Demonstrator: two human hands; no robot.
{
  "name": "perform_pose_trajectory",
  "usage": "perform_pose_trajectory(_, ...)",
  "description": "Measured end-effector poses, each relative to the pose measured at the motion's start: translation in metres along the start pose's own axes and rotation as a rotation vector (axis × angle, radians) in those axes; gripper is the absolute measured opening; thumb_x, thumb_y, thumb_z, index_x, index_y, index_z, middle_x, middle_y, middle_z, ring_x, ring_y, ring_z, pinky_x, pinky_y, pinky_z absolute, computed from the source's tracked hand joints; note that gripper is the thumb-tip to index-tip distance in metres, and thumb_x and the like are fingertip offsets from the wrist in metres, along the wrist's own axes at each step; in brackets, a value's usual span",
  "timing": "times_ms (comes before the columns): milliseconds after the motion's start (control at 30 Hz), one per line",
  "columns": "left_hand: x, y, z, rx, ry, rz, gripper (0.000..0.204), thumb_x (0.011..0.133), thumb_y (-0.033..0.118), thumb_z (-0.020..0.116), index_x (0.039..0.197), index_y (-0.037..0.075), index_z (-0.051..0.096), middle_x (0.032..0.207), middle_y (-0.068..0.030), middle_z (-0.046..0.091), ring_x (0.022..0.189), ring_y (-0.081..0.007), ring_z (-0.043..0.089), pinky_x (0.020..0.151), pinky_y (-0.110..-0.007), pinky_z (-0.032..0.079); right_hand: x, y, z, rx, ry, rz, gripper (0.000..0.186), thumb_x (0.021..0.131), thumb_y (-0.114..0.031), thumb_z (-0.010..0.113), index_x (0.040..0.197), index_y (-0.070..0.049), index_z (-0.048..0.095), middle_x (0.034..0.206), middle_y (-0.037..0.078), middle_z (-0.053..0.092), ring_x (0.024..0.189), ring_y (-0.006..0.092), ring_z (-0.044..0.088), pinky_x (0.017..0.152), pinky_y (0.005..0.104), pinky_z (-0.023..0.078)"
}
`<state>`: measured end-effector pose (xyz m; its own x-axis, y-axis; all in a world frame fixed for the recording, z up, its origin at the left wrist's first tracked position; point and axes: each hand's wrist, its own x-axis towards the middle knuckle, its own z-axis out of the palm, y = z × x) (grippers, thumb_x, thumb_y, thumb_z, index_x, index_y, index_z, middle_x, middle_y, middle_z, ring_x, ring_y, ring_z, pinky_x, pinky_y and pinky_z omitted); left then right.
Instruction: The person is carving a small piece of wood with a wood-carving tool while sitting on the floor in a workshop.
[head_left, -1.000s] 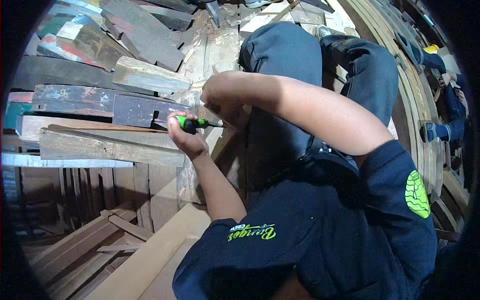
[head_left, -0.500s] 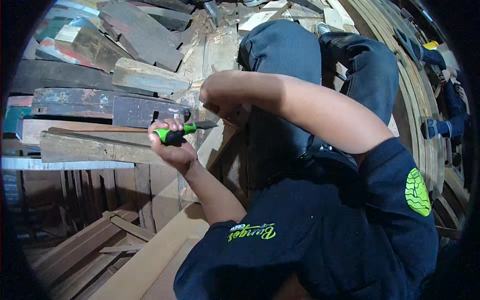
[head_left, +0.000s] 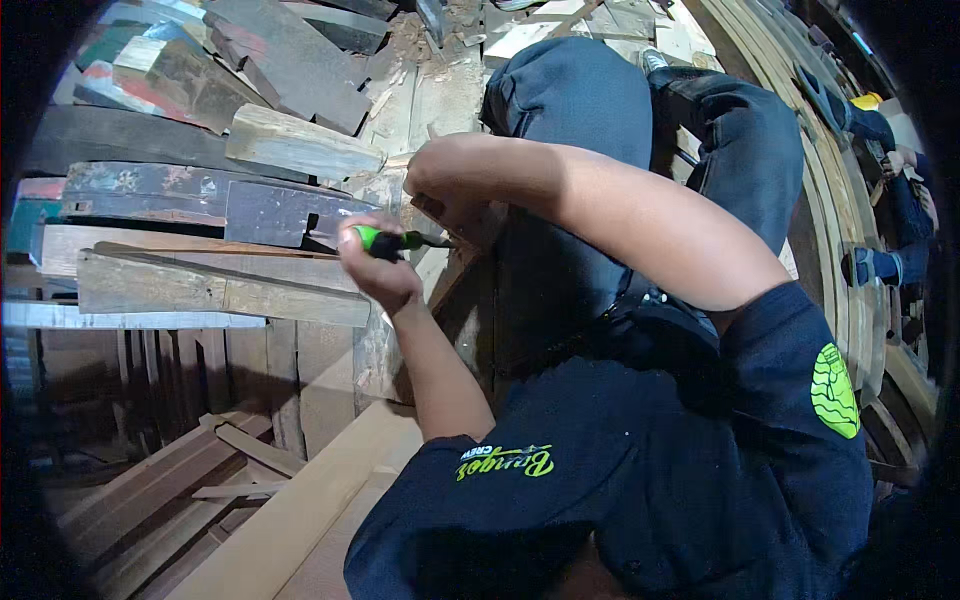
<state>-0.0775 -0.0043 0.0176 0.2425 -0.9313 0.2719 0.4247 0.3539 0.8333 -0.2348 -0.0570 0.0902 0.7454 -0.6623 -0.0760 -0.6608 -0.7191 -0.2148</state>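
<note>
My left hand (head_left: 378,264) grips a green-and-black handled tool (head_left: 380,240) with a flat metal blade, held level and pointing right. The blade's end meets a brown piece of wood (head_left: 460,252) beside my bent left-of-centre knee. My right hand (head_left: 445,185) is curled down over that wood just above the blade; its fingers are mostly hidden, and what they grip is hard to make out. Pale chips (head_left: 390,100) lie on the boards beyond my hands.
Stacked old boards and offcuts (head_left: 180,190) fill the left. A pale plank (head_left: 310,500) runs at lower left, near more timber (head_left: 160,490). Long boards (head_left: 830,230) line the right, where another person's legs in dark jeans and sandals (head_left: 870,265) show beside a hand.
My left hand drew back leftward with the tool half a second ago and has since moved right again, bringing the blade against the wood. My right hand stays about where it was.
</note>
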Motion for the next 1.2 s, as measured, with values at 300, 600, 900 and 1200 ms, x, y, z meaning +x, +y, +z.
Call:
perform_pose_trajectory(300, 0.006, 0.006, -0.015, -0.203, 0.080, -0.043, 0.033, 0.094, 0.038, 0.040, 0.082, 0.008, 0.046, 0.070, -0.0055, 0.042, 0.066, -0.0180, 0.043, 0.066, -0.033, 0.039, -0.002, 0.000, 0.001, 0.048, -0.004, 0.095, 0.025, 0.066, -0.024, 0.072, 0.084, -0.008, 0.070, 0.081, 0.015, 0.068, 0.080, 0.0326, 0.066, 0.070, 0.0419, 0.052)
perform_pose_trajectory(600, 0.015, 0.003, -0.017, -0.172, -0.042, 0.012, 0.039, 0.094, 0.046, 0.043, 0.084, 0.008, 0.047, 0.070, -0.0047, 0.041, 0.066, -0.0177, 0.043, 0.062, -0.031, 0.038, -0.003, -0.004, -0.001, 0.011, 0.106, 0.107, 0.015, 0.065, -0.021, 0.070, 0.076, -0.012, 0.071, 0.079, 0.013, 0.068, 0.077, 0.0318, 0.067, 0.070, 0.0417, 0.052)
perform_pose_trajectory(900, 0.006, -0.029, -0.017, -0.119, 0.081, 0.023, 0.037, 0.092, 0.041, 0.041, 0.081, 0.007, 0.047, 0.069, -0.0068, 0.046, 0.065, -0.0189, 0.045, 0.061, -0.030, 0.038, -0.003, -0.008, 0.000, 0.036, 0.074, 0.004, 0.018, 0.066, -0.021, 0.070, 0.078, -0.009, 0.073, 0.073, 0.016, 0.067, 0.073, 0.0328, 0.067, 0.068, 0.0410, 0.052)
perform_pose_trajectory(1200, 0.005, -0.017, -0.011, -0.143, 0.150, 0.039, 0.037, 0.090, 0.044, 0.043, 0.078, 0.009, 0.046, 0.065, -0.0052, 0.043, 0.060, -0.0167, 0.042, 0.057, -0.031, 0.038, -0.002, -0.006, -0.001, 0.064, 0.038, 0.056, 0.019, 0.065, -0.022, 0.071, 0.079, -0.009, 0.072, 0.077, 0.016, 0.068, 0.076, 0.0339, 0.066, 0.070, 0.0423, 0.052)
